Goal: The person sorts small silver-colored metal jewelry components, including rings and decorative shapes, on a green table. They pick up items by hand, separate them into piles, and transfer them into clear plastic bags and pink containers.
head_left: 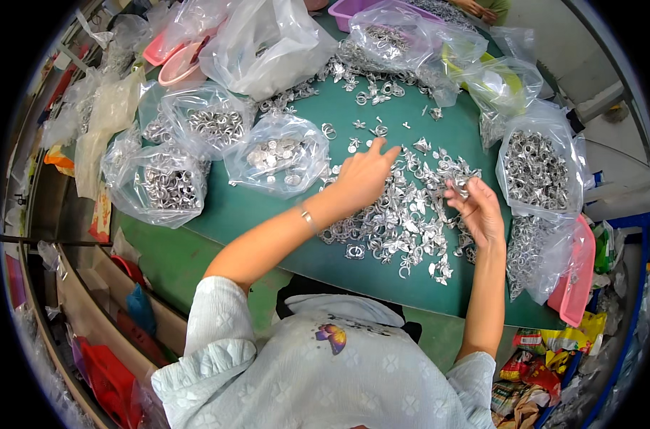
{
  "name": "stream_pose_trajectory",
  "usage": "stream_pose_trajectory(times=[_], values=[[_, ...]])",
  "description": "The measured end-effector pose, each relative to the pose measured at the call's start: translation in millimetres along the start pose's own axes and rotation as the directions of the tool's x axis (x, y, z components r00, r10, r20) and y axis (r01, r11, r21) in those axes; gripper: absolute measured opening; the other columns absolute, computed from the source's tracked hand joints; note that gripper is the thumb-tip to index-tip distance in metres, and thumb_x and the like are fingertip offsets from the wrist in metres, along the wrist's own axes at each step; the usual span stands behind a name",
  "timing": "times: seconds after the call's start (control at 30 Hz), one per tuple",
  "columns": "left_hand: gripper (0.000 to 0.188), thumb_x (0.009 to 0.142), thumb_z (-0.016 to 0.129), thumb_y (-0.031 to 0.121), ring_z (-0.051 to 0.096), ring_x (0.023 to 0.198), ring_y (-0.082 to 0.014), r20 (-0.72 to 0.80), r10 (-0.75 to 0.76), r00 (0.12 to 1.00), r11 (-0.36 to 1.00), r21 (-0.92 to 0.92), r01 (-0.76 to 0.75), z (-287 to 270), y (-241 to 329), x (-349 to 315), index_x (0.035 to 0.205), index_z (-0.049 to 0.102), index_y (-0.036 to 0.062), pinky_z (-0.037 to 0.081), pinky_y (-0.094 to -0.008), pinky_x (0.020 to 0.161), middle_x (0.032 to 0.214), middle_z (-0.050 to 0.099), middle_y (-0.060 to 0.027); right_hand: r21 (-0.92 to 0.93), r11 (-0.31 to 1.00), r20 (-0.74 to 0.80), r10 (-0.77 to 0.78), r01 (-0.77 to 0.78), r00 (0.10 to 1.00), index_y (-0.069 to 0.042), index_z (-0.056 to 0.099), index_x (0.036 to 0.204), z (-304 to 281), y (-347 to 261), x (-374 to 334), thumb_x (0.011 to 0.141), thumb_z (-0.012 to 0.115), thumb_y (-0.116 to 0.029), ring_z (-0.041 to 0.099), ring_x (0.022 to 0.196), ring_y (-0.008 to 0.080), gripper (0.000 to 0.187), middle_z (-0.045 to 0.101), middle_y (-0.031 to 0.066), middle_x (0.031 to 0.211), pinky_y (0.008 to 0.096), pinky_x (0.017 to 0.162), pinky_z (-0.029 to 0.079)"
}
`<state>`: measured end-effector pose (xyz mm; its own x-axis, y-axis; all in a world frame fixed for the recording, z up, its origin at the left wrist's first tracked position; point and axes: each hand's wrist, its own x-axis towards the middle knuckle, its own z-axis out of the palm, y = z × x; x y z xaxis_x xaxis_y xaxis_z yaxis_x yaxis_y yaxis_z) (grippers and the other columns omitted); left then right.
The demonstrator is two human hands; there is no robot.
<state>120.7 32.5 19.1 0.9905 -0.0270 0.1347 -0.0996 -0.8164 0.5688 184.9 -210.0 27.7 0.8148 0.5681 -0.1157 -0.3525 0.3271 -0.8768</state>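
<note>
My left hand [364, 175] reaches across the table with two fingers apart, their tips close to a silver-coloured ring [380, 131]; I see nothing held in it. My right hand [480, 211] is raised at the right side of the pile, fingers curled and pinching a small silver-coloured metal piece whose exact kind I cannot make out. Between and below my hands spreads a loose pile of silver-coloured metal jewellery pieces [411, 222], several shaped like butterflies or rings. Beyond my left hand lie a few separate small pieces [358, 124].
On the left, a clear bag of round flat pieces [275, 154] stands beside bags of rings [171, 182]. A bag of rings [536, 168] and a pink basket [574, 275] are at the right edge. Further bags and a purple tray [345, 11] line the far side, near another person's hands [479, 10].
</note>
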Motion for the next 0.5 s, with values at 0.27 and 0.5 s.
stream_pose_trajectory(times=[0.27, 0.5], values=[[0.017, 0.084, 0.057, 0.011, 0.057, 0.069, -0.0219, 0.105, -0.251, 0.962, 0.590, -0.772, 0.238, 7.7, -20.8, 19.3, 0.099, 0.059, 0.0050, 0.044, -0.0311, 0.052, 0.090, 0.057, -0.0105, 0.269, 0.962, -0.178, 0.007, 0.042, 0.984, 0.004, 0.048, 0.112, 3.1, 0.2, 46.8, 0.076, 0.045, 0.001, 0.052, 0.064, 0.0181, 0.036, 0.055, 0.0101, 0.089, 0.0265, 0.051, 0.040], [0.015, 0.086, 0.057, 0.016, 0.053, 0.063, -0.0125, 0.558, -0.337, 0.758, -0.430, -0.808, 0.403, -22.6, -17.8, -12.9, 0.079, 0.057, 0.0032, 0.040, -0.0180, 0.045, 0.078, 0.056, -0.0056, -0.996, -0.051, 0.092, -0.430, 0.078, 0.898, -0.005, 0.062, 0.093, 28.0, 22.7, 102.3, 0.080, 0.049, -0.014, 0.058, 0.078, 0.0345, 0.022, 0.057, 0.0156, 0.089, 0.0436, 0.065, 0.046]])
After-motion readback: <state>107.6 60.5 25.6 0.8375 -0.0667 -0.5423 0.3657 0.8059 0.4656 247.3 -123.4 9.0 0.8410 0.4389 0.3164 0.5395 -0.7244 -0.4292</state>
